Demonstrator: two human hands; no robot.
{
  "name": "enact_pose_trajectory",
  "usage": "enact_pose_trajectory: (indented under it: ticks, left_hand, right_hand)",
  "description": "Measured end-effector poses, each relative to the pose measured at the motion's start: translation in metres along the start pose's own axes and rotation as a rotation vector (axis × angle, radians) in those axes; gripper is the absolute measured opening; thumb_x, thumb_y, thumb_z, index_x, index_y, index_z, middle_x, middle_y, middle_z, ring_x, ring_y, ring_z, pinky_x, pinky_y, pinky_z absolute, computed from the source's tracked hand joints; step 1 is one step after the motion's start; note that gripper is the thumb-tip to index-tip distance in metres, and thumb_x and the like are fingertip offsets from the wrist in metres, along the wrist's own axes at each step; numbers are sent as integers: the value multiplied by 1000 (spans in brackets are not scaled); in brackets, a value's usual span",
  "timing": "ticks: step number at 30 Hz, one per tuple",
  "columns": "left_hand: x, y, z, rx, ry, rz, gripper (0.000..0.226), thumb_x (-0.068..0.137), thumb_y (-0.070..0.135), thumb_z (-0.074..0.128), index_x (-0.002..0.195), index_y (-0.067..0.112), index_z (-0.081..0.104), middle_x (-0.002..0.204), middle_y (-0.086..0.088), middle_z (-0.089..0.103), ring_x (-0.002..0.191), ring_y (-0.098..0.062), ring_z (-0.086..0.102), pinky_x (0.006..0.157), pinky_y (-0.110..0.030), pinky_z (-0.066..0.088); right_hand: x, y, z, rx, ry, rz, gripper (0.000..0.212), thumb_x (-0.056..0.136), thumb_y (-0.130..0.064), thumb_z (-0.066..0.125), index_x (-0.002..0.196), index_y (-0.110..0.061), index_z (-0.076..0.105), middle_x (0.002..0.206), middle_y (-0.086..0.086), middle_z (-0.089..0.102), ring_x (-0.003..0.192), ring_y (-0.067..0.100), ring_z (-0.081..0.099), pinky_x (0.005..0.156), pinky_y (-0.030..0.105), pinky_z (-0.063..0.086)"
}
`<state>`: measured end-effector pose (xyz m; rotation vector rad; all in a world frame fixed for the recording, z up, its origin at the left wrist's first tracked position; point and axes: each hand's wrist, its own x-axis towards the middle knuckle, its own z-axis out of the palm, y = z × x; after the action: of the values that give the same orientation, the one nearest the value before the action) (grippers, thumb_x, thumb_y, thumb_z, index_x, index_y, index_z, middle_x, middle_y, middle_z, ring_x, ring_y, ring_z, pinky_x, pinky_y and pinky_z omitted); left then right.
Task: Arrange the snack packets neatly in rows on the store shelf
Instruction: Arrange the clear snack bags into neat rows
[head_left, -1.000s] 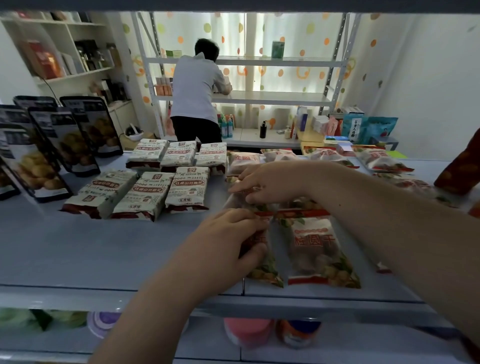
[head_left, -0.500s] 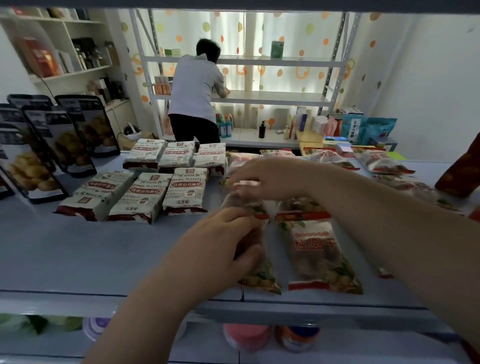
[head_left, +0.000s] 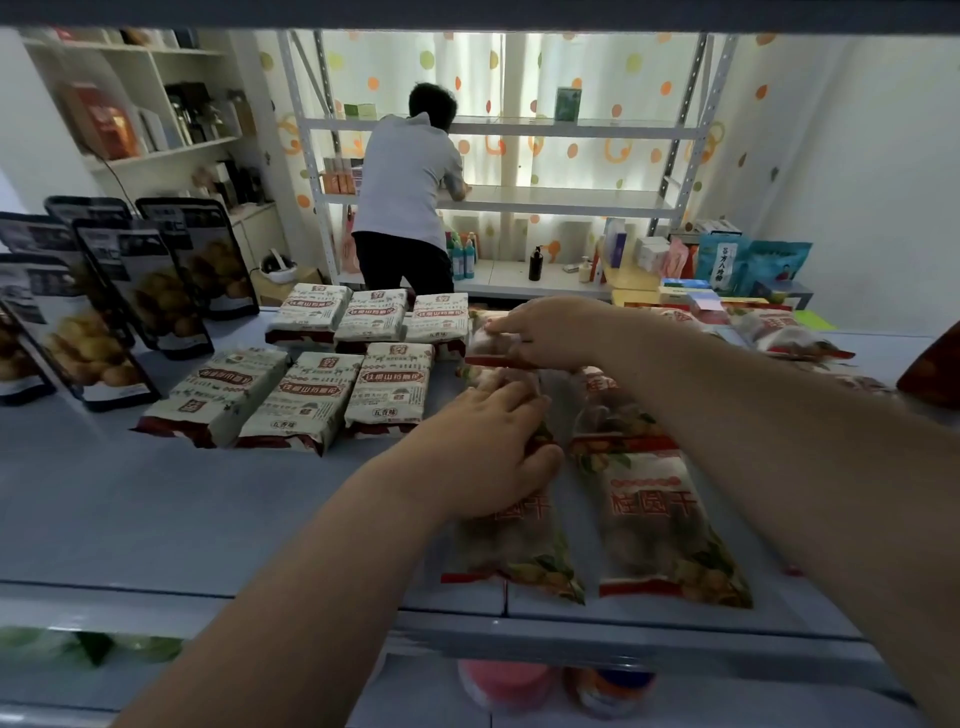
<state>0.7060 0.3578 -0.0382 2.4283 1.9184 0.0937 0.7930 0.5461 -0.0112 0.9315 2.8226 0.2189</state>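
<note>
Straightening a column of clear packets on the shelf (head_left: 156, 519), the person is clamping the left grip (head_left: 483, 447) around the front packet (head_left: 511, 545) while the right grip (head_left: 545, 332) is pinching the back packet (head_left: 485, 340) beyond it. To do this well, they should probably be sliding each packet flat, edges parallel to the neighbouring packet (head_left: 660, 519), ends level, and clear of the white packs (head_left: 384, 384).
</note>
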Motion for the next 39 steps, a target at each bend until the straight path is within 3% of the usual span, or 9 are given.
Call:
enact_pose_trajectory:
  ticks: [13, 16, 18, 22, 26, 31, 36, 39]
  left_hand:
    - [-4, -4, 7, -68, 17, -3, 59, 102, 49, 27, 155, 22, 23, 164, -3, 12, 151, -22, 0, 122, -38, 4]
    - [-11, -4, 5, -124, 123, 7, 56, 101, 49, 32, 151, 24, 34, 161, -1, 26, 150, -20, 13, 119, -33, 12]
    - [-16, -1, -1, -96, 180, 27, 58, 98, 53, 31, 147, 24, 41, 155, 1, 37, 145, -18, 25, 116, -31, 20]
    - [-25, 22, -17, -34, 121, 90, 64, 93, 61, 28, 148, 29, 36, 150, 6, 42, 135, -18, 40, 108, -35, 34]
    - [-25, 58, -18, 61, 64, 162, 63, 97, 57, 31, 153, 30, 22, 159, 5, 26, 143, -18, 29, 114, -37, 23]
    - [-22, 103, 0, 69, 140, 170, 59, 99, 48, 29, 152, 22, 29, 158, -4, 32, 147, -24, 25, 119, -37, 17]
    - [-14, 135, 16, 109, 58, 2, 66, 99, 55, 24, 156, 25, 13, 164, -3, 13, 151, -22, 10, 122, -44, 9]
    - [-13, 147, 21, 110, 50, -61, 67, 97, 57, 22, 155, 25, 14, 165, -2, 10, 151, -22, 9, 121, -46, 13]
  right_hand:
    - [-14, 0, -10, 73, 71, 68, 50, 98, -33, 49, 147, -39, 39, 142, 0, 54, 119, 21, 56, 96, 37, 48]
    - [-47, 4, -26, 123, 140, 101, 46, 98, -32, 50, 144, -31, 46, 143, 0, 52, 126, 20, 50, 100, 35, 41]
    - [-77, 4, -32, 158, 145, 115, 42, 98, -36, 50, 140, -34, 49, 140, -2, 54, 120, 16, 51, 97, 33, 41]
    - [-144, 1, -26, 145, 102, 156, 40, 98, -46, 48, 138, -42, 50, 142, -8, 52, 125, 16, 50, 103, 38, 43]
    - [-209, 2, -3, 236, 155, 322, 45, 92, -55, 44, 137, -50, 45, 147, -14, 45, 129, 13, 47, 102, 42, 46]
    - [-269, 10, 26, 304, 138, 491, 50, 98, -48, 43, 147, -49, 31, 158, -17, 24, 143, 10, 25, 111, 36, 30]
    - [-291, 5, 47, 361, 139, 463, 54, 95, -54, 39, 147, -51, 28, 161, -17, 15, 149, 13, 13, 116, 40, 28]
    - [-297, 3, 55, 348, 179, 442, 54, 95, -57, 36, 147, -50, 28, 160, -17, 20, 146, 11, 21, 109, 37, 35]
